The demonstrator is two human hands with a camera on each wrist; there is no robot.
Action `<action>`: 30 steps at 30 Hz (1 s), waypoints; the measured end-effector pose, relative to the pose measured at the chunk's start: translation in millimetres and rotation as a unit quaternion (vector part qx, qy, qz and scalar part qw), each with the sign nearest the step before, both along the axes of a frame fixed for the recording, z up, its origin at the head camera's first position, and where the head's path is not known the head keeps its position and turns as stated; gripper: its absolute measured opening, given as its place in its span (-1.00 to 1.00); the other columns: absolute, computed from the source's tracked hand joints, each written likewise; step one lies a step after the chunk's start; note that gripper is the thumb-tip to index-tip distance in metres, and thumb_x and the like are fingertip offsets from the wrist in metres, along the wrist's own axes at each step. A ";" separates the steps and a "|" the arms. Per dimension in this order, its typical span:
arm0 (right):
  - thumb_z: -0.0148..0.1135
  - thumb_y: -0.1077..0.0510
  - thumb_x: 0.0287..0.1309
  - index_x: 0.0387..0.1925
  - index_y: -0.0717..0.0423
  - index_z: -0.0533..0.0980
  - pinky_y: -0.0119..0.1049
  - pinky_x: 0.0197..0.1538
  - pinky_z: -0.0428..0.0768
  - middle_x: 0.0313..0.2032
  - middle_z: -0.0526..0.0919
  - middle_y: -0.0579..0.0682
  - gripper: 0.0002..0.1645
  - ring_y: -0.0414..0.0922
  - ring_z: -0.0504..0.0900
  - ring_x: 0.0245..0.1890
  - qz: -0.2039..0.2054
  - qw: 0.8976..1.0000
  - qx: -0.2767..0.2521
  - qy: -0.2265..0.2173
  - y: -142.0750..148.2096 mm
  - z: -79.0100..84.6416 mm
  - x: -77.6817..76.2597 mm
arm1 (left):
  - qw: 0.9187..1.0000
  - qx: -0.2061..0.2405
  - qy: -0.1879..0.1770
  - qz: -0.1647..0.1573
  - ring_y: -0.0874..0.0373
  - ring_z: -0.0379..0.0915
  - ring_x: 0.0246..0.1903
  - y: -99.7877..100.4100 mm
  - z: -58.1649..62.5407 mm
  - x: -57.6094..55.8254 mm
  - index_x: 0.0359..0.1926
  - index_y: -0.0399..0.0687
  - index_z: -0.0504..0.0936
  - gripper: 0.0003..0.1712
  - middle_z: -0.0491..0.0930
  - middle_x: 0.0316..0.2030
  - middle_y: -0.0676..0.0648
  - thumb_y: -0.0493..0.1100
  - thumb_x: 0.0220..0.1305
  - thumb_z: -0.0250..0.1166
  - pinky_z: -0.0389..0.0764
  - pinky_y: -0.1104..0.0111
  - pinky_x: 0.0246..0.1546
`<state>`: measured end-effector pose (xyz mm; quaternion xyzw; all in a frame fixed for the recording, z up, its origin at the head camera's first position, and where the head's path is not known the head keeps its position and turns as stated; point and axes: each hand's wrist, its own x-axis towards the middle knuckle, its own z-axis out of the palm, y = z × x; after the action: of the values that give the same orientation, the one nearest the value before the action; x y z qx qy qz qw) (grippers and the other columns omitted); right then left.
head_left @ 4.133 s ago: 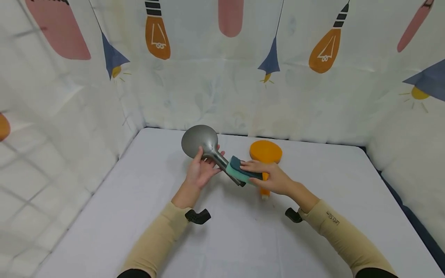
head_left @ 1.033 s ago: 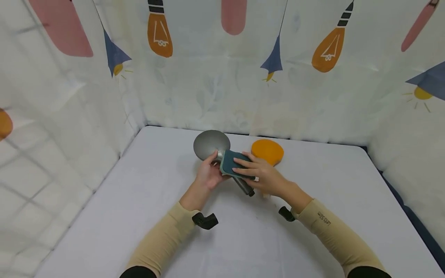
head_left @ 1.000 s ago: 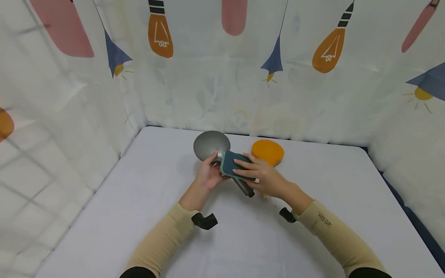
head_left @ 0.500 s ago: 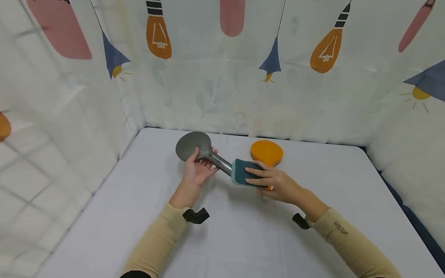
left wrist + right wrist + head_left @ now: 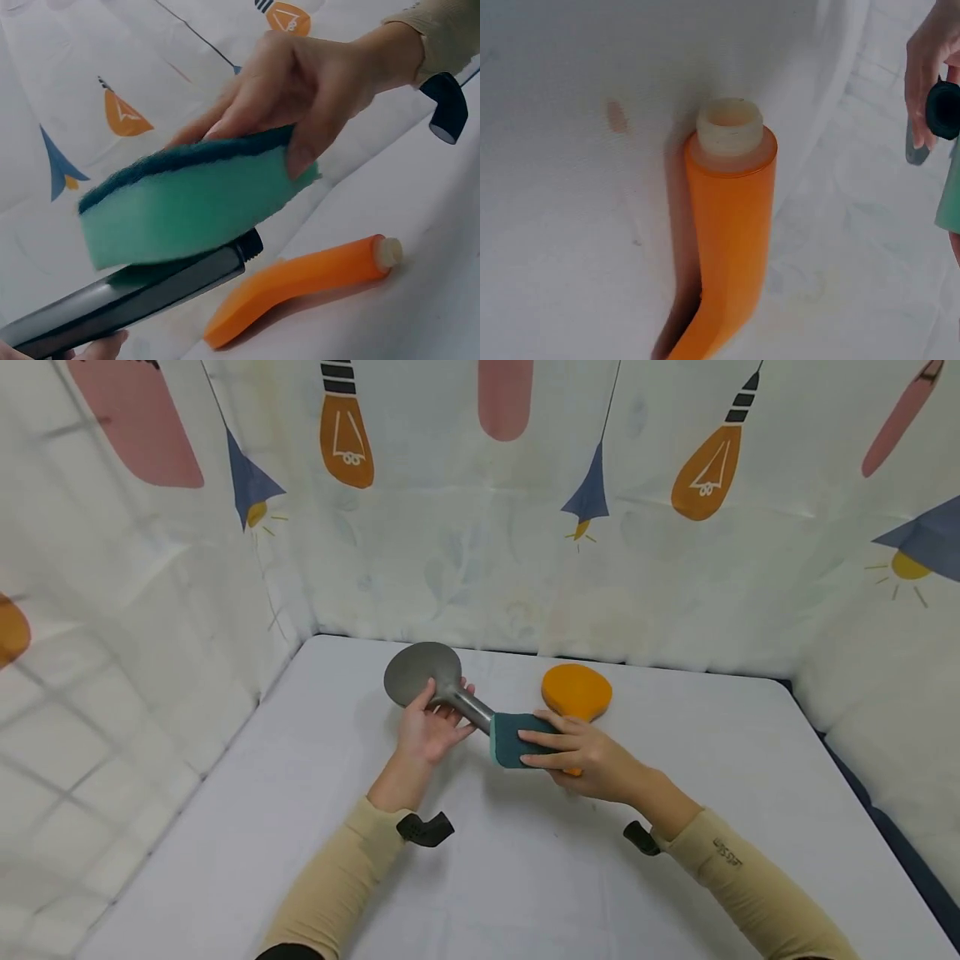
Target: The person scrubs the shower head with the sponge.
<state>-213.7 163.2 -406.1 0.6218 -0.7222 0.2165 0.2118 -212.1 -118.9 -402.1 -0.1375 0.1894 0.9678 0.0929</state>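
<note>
My left hand (image 5: 427, 735) holds a grey shower head (image 5: 420, 670) by its neck, raised over the table, with the round head at upper left. Its handle slopes down to the right. My right hand (image 5: 600, 760) grips a two-layer sponge (image 5: 517, 743), fingers spread over the dark teal scouring side. In the left wrist view the light green side of the sponge (image 5: 180, 210) lies along the handle (image 5: 135, 300), close to its black threaded end. The head view has the handle's lower end hidden behind the sponge.
An orange shower head (image 5: 573, 689) lies on the white table (image 5: 525, 877) behind my right hand. Its pale threaded end (image 5: 730, 131) shows in the right wrist view. Printed cloth walls (image 5: 480, 543) stand around the table's back and sides.
Since a second ago, the grey shower head has shifted left, and the sponge has gone from near its neck to lower on the handle. Over the last half second the sponge moved slightly left.
</note>
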 end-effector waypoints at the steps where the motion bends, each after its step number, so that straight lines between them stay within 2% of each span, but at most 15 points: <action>1: 0.59 0.39 -0.09 0.09 0.10 0.71 0.14 0.25 0.48 0.20 0.63 0.14 -0.39 0.33 0.47 0.28 -0.005 1.000 0.010 0.009 -3.3 1.4 -0.1 | 1.000 -0.017 0.006 -0.011 -0.01 0.52 0.12 3.3 -0.8 0.5 0.59 -0.04 -0.03 -0.31 0.25 0.46 -0.15 0.05 0.65 -0.04 -0.12 -0.18 0.46; 2: 0.63 0.40 -0.20 0.08 0.09 0.71 0.16 0.24 0.49 0.20 0.64 0.14 -0.33 0.33 0.47 0.28 -0.012 1.000 0.020 0.015 -6.5 3.0 -0.4 | 0.999 -0.036 0.010 -0.022 0.00 0.52 0.11 6.9 -1.6 1.1 0.60 -0.06 -0.05 -0.31 0.21 0.49 -0.15 0.05 0.65 -0.07 -0.09 -0.17 0.46; 3: 0.64 0.39 -0.21 0.08 0.09 0.71 0.16 0.23 0.49 0.19 0.64 0.14 -0.32 0.33 0.47 0.28 -0.019 0.999 0.028 0.021 -9.8 4.4 -1.2 | 0.998 -0.053 0.015 -0.035 0.01 0.50 0.12 10.5 -2.6 1.7 0.60 -0.07 -0.06 -0.32 0.17 0.51 -0.14 0.04 0.66 -0.09 -0.07 -0.15 0.46; 7: 0.64 0.37 -0.14 0.08 0.10 0.71 0.19 0.21 0.51 0.20 0.63 0.15 -0.36 0.33 0.45 0.29 -0.038 0.998 0.035 0.023 -22.5 9.9 -5.8 | 0.990 -0.115 0.023 -0.082 -0.05 0.34 0.28 22.4 -7.6 4.1 0.59 -0.14 -0.06 -0.34 0.11 0.52 -0.21 0.03 0.68 -0.15 0.01 -0.15 0.43; 11: 0.62 0.39 -0.11 0.09 0.10 0.71 0.21 0.22 0.50 0.21 0.63 0.14 -0.38 0.32 0.43 0.31 -0.038 0.999 0.027 0.006 -28.5 12.8 -9.1 | 0.981 -0.149 0.032 -0.121 -0.17 0.12 0.42 26.5 -10.5 6.6 0.60 -0.19 -0.09 -0.32 0.08 0.49 -0.27 0.01 0.68 -0.18 -0.04 -0.26 0.41; 12: 0.62 0.39 -0.12 0.09 0.09 0.71 0.20 0.23 0.49 0.21 0.63 0.13 -0.37 0.30 0.43 0.32 -0.036 0.999 0.029 0.004 -28.0 12.5 -9.3 | 0.980 -0.149 0.033 -0.126 -0.16 0.14 0.41 25.7 -10.5 7.1 0.60 -0.19 -0.09 -0.32 0.09 0.49 -0.27 0.01 0.68 -0.18 -0.05 -0.27 0.41; 14: 0.62 0.40 -0.14 0.09 0.08 0.71 0.18 0.24 0.48 0.21 0.63 0.11 -0.36 0.28 0.43 0.32 -0.029 0.999 0.040 0.003 -24.2 10.4 -8.4 | 0.981 -0.145 0.025 -0.122 -0.10 0.31 0.31 22.5 -10.0 6.8 0.60 -0.17 -0.09 -0.32 0.15 0.48 -0.23 0.02 0.67 -0.15 -0.02 -0.23 0.41; 17: 0.61 0.39 -0.15 0.08 0.05 0.72 0.16 0.24 0.50 0.21 0.64 0.08 -0.35 0.26 0.46 0.31 -0.003 0.998 0.064 0.007 -15.1 5.0 -4.1 | 0.987 -0.123 0.010 -0.103 0.00 0.56 0.05 15.4 -7.7 5.2 0.58 -0.12 -0.07 -0.31 0.21 0.47 -0.20 0.04 0.66 -0.08 0.02 -0.19 0.42; 19: 0.61 0.37 -0.16 0.07 0.04 0.73 0.16 0.21 0.52 0.19 0.65 0.06 -0.37 0.26 0.48 0.29 0.014 0.997 0.073 0.010 -9.1 2.4 -0.4 | 0.989 -0.111 0.009 -0.096 0.00 0.63 -0.06 11.8 -5.9 3.7 0.58 -0.11 -0.08 -0.30 0.19 0.50 -0.20 0.04 0.65 -0.06 0.01 -0.20 0.43; 21: 0.61 0.38 -0.18 0.05 0.02 0.74 0.15 0.17 0.55 0.18 0.66 0.04 -0.36 0.24 0.50 0.27 0.023 0.997 0.076 0.015 -5.2 1.7 2.1 | 0.990 -0.103 0.009 -0.096 -0.03 0.64 -0.05 10.0 -4.3 2.8 0.58 -0.10 -0.10 -0.29 0.17 0.51 -0.21 0.02 0.64 -0.03 -0.02 -0.26 0.42; 25: 0.62 0.39 -0.18 0.04 0.02 0.74 0.13 0.23 0.51 0.17 0.67 0.02 -0.37 0.22 0.50 0.28 0.010 0.997 0.078 0.023 -5.7 4.2 0.6 | 0.984 -0.124 0.022 -0.127 -0.03 0.59 0.05 12.4 -2.8 2.8 0.59 -0.11 -0.14 -0.28 0.29 0.44 -0.20 -0.02 0.65 -0.03 0.07 -0.23 0.39; 30: 0.63 0.42 -0.20 0.06 0.06 0.72 0.18 0.29 0.43 0.19 0.65 0.07 -0.34 0.25 0.47 0.31 -0.015 0.998 0.057 0.022 -12.5 3.7 -3.6 | 0.973 -0.155 0.033 -0.169 0.07 0.62 -0.08 17.3 -4.5 4.8 0.57 -0.16 -0.12 -0.32 0.55 0.08 -0.08 -0.04 0.65 -0.08 0.21 -0.08 0.24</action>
<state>-217.2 150.7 -402.4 0.6266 -0.7377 0.1584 0.1948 -207.3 -101.6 -406.6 -0.0842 0.3610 0.9007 0.2267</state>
